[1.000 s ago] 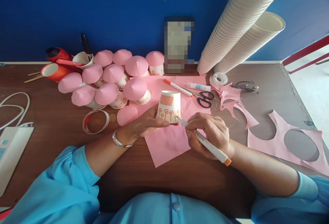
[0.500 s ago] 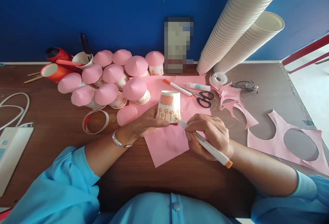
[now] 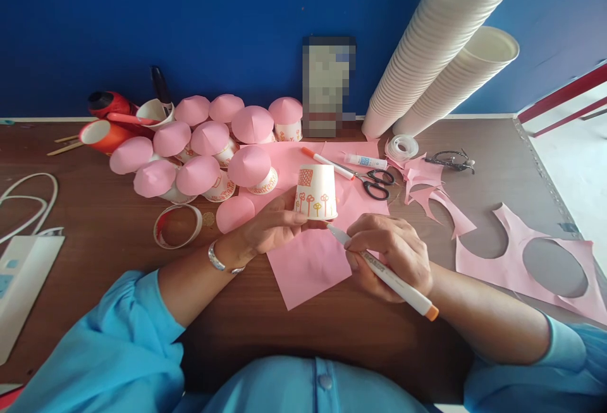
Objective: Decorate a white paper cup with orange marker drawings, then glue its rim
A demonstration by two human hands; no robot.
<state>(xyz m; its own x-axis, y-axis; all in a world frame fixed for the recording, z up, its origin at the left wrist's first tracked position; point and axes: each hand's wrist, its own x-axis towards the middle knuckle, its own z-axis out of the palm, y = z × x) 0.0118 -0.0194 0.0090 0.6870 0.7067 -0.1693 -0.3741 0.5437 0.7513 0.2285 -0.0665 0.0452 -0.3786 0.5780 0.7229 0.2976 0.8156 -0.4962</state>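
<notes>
Upside down in my left hand (image 3: 272, 223) is a white paper cup (image 3: 323, 183), its wide rim at the bottom. Orange and yellow flowers on stems run round its lower part, and an orange hatched patch shows at its upper left. My right hand (image 3: 391, 252) grips a white marker (image 3: 396, 280) with an orange end; the tip lies just below the cup's rim, apparently off it. Beneath both hands lies pink paper (image 3: 306, 274). Behind the cup are scissors (image 3: 377, 182) with black handles, an orange-capped marker (image 3: 327, 163) and a glue stick (image 3: 365, 160).
Several decorated cups with pink cone roofs (image 3: 251, 166) crowd the left. A tape roll (image 3: 155, 236) lies in front of them. Tall paper-cup stacks (image 3: 434, 46) lean at the blue wall. Pink cut-outs (image 3: 509, 264) lie right; a white power strip (image 3: 28, 286) sits left.
The cup has turned in my left hand, so the hatched patch sits further left and more flowers show. The marker tip has drawn back from the cup's surface, slightly downward.
</notes>
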